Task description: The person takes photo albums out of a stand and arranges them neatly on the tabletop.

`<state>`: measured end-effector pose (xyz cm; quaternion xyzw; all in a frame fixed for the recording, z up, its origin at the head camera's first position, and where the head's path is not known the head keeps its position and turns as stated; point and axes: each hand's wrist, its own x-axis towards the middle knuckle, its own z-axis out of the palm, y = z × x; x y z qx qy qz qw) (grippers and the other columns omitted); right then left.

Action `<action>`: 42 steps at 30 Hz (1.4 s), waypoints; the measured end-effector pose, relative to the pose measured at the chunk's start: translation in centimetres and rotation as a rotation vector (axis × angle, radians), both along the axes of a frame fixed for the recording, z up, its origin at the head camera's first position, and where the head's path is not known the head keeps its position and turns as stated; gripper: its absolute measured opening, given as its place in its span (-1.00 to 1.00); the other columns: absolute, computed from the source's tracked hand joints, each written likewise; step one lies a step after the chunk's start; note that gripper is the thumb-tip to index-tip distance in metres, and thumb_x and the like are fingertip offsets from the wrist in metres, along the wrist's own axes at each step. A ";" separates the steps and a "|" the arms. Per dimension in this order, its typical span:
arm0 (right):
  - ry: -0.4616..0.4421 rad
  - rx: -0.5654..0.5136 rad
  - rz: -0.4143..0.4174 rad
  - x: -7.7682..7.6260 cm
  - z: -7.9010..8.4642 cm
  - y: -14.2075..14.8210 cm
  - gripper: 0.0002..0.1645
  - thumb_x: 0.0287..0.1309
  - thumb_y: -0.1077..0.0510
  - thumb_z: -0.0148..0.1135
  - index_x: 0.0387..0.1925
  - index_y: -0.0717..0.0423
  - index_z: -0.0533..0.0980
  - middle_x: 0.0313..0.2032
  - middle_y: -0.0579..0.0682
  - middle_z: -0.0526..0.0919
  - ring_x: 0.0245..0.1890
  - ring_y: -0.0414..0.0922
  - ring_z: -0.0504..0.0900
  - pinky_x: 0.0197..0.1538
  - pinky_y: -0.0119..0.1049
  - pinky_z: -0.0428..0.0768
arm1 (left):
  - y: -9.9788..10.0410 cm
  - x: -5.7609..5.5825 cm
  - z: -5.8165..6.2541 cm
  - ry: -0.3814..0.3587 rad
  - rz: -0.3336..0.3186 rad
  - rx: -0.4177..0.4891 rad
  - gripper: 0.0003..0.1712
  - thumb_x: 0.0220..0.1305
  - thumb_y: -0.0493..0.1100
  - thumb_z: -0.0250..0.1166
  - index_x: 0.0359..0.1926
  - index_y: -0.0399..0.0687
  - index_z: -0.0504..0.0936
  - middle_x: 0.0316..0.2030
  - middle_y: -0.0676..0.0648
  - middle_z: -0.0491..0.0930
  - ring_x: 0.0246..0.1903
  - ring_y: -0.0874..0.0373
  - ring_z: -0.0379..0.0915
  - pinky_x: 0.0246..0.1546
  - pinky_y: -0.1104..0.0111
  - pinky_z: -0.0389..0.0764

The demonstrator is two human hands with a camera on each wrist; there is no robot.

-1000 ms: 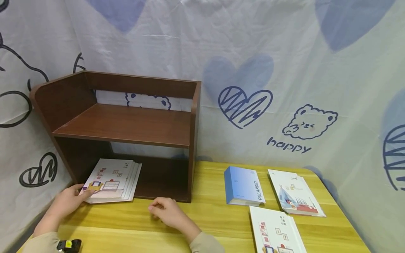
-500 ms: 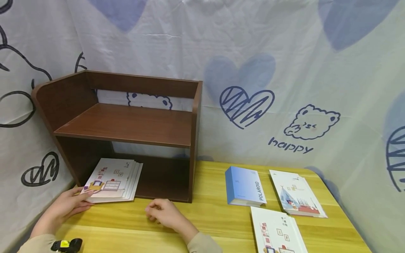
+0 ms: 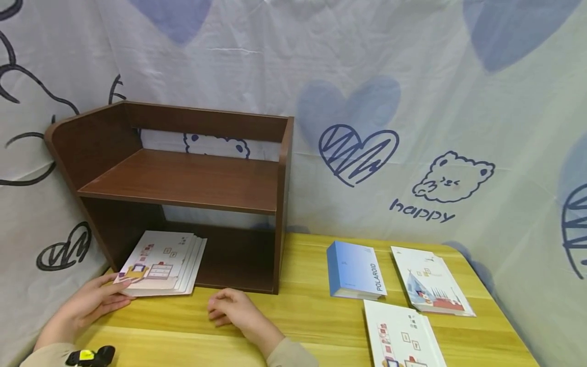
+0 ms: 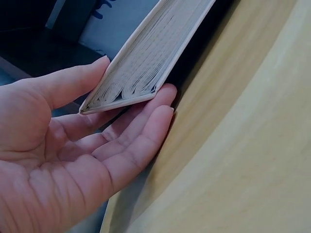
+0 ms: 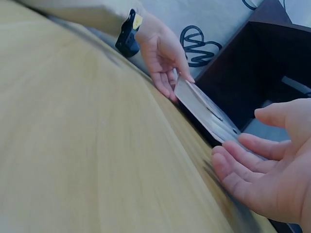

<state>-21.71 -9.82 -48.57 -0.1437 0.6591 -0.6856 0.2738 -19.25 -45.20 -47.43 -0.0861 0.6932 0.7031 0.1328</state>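
Observation:
A white hardcover book with a drawn yellow armchair and dresser on its cover lies flat on the lower level of the brown shelf, at the left side. My left hand pinches its near left corner, thumb on the cover and fingers underneath. In the left wrist view the book's page edges face the camera, and that corner is raised off the wood. My right hand is in front of the shelf, fingers loosely bent and holding nothing. Its fingertips overlap the book's far end in the right wrist view.
Right of the shelf stands a thick blue book marked POLAROID. Beside it lies a white book with a tent picture. Nearer, another white book is cut by the frame's bottom. A printed cloth hangs behind the table.
The left hand keeps its hold at the book's corner, its wrist sliding slightly left and down. The right hand drifts a little left. The book barely shifts.

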 end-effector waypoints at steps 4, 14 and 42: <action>-0.119 -0.123 0.014 0.2 -0.2 -0.5 -0.60 0.32 0.14 0.15 0.06 0.36 0.45 -0.09 0.21 0.63 -0.21 -0.11 0.65 -0.06 -0.15 0.69 | -0.5 0.2 -0.1 -0.011 -0.022 0.064 -0.10 0.49 -0.20 0.04 0.37 -0.57 -0.43 -0.25 -0.07 0.64 -0.22 0.09 0.70 -0.06 0.23 0.69; -0.315 -0.272 0.031 0.0 -0.3 -2.2 -0.25 0.36 -0.06 0.11 0.35 0.35 0.19 0.24 0.31 0.41 0.23 0.15 0.45 0.29 0.11 0.45 | -1.4 0.6 -0.7 -0.028 -0.076 0.278 -0.29 0.52 -0.23 -0.05 0.49 -0.13 -0.22 -0.16 -0.12 0.65 -0.11 -0.03 0.68 0.03 0.12 0.64; -0.414 -0.398 0.078 -1.0 -1.0 -4.0 0.12 0.27 -0.27 0.13 0.45 0.44 -0.06 0.46 0.41 -0.03 0.46 0.30 0.02 0.43 0.25 0.14 | -2.6 1.2 -2.1 0.064 -0.332 0.713 -0.35 0.54 -0.35 -0.40 0.10 0.20 0.62 0.06 -0.16 0.61 0.09 -0.14 0.57 0.20 0.07 0.51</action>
